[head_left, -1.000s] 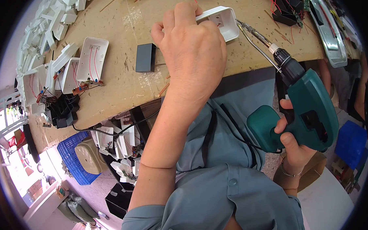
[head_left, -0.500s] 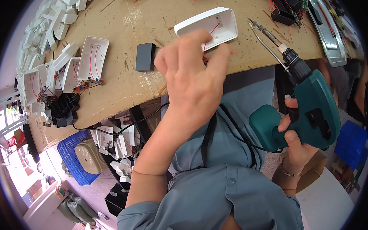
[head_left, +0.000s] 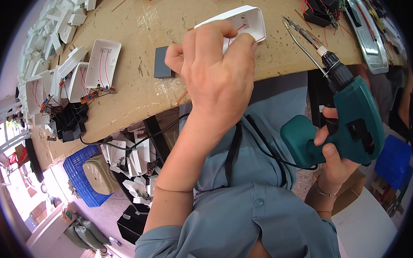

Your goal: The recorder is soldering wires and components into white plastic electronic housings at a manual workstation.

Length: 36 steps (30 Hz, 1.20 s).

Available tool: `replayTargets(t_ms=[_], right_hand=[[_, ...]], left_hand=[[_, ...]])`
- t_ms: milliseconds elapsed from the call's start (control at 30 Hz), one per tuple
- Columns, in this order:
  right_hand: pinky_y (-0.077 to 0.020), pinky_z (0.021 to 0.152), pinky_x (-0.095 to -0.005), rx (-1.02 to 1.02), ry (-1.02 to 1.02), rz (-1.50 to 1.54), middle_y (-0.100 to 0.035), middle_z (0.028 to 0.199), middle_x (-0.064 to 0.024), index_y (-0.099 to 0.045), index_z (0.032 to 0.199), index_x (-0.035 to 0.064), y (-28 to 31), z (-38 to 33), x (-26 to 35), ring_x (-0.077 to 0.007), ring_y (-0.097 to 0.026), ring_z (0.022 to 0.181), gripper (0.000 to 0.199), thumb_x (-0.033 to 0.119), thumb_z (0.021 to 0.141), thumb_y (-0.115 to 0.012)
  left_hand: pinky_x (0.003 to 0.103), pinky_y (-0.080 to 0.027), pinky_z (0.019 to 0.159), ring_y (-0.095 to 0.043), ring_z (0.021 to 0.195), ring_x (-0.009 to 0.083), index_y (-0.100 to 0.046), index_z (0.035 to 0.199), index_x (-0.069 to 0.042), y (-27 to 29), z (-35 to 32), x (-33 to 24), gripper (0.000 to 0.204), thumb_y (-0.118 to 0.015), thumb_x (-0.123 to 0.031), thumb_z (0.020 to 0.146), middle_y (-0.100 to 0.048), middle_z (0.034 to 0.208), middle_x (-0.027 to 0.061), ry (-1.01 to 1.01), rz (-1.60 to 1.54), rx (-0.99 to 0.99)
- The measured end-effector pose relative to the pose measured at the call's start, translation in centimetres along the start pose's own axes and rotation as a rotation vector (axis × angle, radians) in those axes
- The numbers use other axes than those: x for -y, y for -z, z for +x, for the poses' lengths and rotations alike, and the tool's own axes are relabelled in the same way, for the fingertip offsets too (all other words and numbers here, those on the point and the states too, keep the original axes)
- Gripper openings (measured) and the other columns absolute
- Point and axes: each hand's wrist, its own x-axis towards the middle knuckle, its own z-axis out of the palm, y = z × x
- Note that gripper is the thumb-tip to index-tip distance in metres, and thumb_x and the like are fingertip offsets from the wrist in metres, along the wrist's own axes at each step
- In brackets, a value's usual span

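White housing [head_left: 254, 26] looks light, stiff; hold its rim [head_left: 262, 18]. Can't tell what left grip [head_left: 216, 78] holds; right grip [head_left: 331, 158] clasps soldering gun [head_left: 358, 110].

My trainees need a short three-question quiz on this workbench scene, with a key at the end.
1. Which hand grips the green gun-shaped plastic tool?
2. True or false: the tool's metal tip is apart from the white rectangular plastic casing by the left hand.
3. Fill in the colour: the thin wire visible inside that casing is ____.

Key: 1: the right hand; 2: true; 3: red.
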Motion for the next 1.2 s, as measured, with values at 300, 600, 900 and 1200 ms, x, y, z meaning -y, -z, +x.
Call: replayTargets(t_ms=[300, 600, 900, 1200], right_hand=[[-0.0472, 0.064, -0.0239, 0.017, -0.151, 0.083, -0.055, 0.104, -0.0226, -0.042, 0.117, -0.0079, 0.5, -0.1, 0.3, -0.0132, -0.056, 0.067, 0.059, 0.003, 0.066, -0.069], [-0.0466, 0.061, -0.0229, 0.11, -0.123, 0.026, -0.054, 0.105, -0.023, -0.04, 0.118, -0.0092, 0.5, 0.1, -0.7, -0.0138, -0.056, 0.068, 0.057, 0.008, 0.071, -0.066], [-0.045, 0.068, -0.023, 0.17, -0.237, 0.056, -0.057, 0.105, -0.0175, -0.048, 0.113, -0.006, 0.2, 0.9, -0.8, -0.0109, -0.054, 0.071, 0.048, -0.001, 0.068, -0.065], [-0.046, 0.065, -0.0226, 0.206, -0.231, 0.015, -0.056, 0.107, -0.0174, -0.048, 0.112, -0.0066, -0.2, 1.9, -0.9, -0.0108, -0.054, 0.07, 0.047, -0.003, 0.068, -0.064]], left_hand=[[0.035, -0.025, 0.082, -0.047, 0.089, 0.0211, -0.064, 0.076, -0.007, -0.3, 1.2, 0.3, 0.008, -0.062, -0.013, 0.072, -0.054, 0.098, 0.0051, 0.066, 0.148, 0.062], [0.036, -0.029, 0.08, -0.052, 0.084, 0.0194, -0.064, 0.074, -0.004, -1.3, 1.9, 0.9, 0.01, -0.058, -0.012, 0.071, -0.057, 0.087, 0.0037, 0.089, 0.188, 0.101], [0.036, -0.03, 0.079, -0.052, 0.081, 0.0181, -0.065, 0.07, -0.003, -1.9, 1.9, 1.2, 0.009, -0.059, -0.009, 0.069, -0.057, 0.084, 0.0023, 0.095, 0.188, 0.062], [0.036, -0.031, 0.078, -0.051, 0.08, 0.0179, -0.064, 0.068, -0.002, -2.3, 1.8, 1.4, 0.007, -0.059, -0.008, 0.067, -0.056, 0.083, 0.002, 0.099, 0.175, 0.032]])
